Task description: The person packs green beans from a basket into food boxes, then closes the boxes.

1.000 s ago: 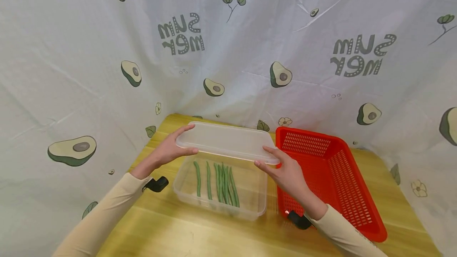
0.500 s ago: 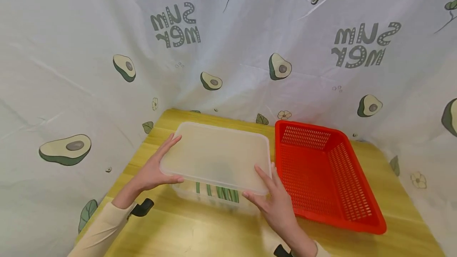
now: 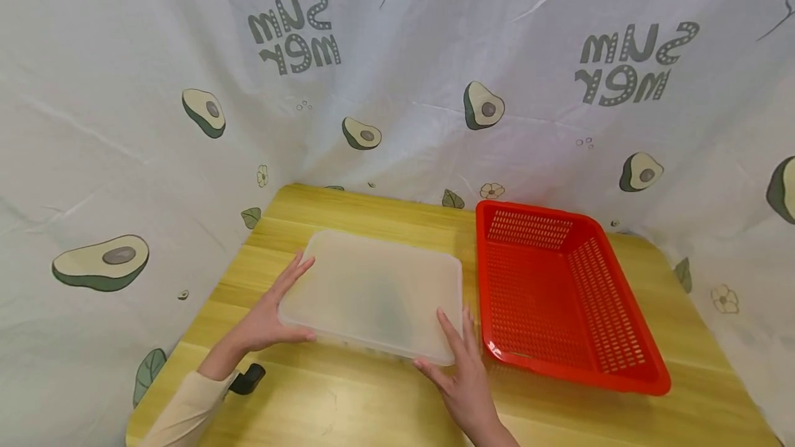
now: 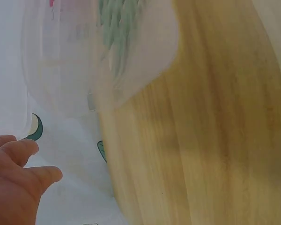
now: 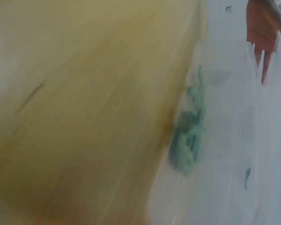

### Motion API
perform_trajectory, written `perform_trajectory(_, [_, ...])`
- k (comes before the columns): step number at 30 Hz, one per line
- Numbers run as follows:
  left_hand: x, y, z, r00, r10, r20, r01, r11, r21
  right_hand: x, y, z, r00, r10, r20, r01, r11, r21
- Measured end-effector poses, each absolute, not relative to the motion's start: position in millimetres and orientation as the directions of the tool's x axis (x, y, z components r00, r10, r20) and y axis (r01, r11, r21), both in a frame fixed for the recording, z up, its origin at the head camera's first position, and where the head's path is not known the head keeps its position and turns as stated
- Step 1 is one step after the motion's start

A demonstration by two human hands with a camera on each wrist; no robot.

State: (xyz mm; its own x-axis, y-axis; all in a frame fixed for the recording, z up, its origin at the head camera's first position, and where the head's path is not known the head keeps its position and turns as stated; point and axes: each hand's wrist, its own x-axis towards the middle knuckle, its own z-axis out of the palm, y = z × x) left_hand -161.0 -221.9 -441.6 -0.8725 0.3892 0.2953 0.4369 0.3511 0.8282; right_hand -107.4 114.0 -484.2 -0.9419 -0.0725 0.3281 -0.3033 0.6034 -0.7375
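A frosted plastic lid lies level over a clear rectangular food container, covering most of it in the head view. My left hand grips the lid's left end, thumb at the front edge and fingers along the side. At the right end, my right hand holds it with the thumb by the front corner and fingers spread over the edge. Green beans show through the container wall in the left wrist view. From the right wrist, the beans appear blurred inside the container.
A red perforated plastic basket stands right of the container, close to my right hand. Both rest on a yellow wood-grain table. Behind hangs a white curtain printed with avocados.
Both hands have brought the lid down and toward me, from tilted above the container's back to level over it. The beans, visible before in the head view, are now mostly covered.
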Motion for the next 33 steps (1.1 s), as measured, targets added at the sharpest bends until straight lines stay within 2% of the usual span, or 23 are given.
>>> perform_trajectory(10, [-182.3, -218.0, -491.7, -0.877, 0.405, 0.259, 0.422, 0.391, 0.818, -118.6, 122.9, -511.3, -0.941, -0.058, 0.334, -0.306, 0.566, -0.765])
perform_trajectory(20, [-181.1, -213.6, -500.9, -0.905, 0.365, 0.217, 0.376, 0.449, 0.811, -121.9, 125.7, -517.0, -0.941, -0.077, 0.330, -0.309, 0.593, -0.743])
perform_trajectory(33, [-189.0, -216.3, -500.6, -0.912, 0.368, 0.181, 0.354, 0.484, 0.800, -125.9, 123.0, -506.7, -0.981, -0.058, 0.183, -0.176, 0.651, -0.738])
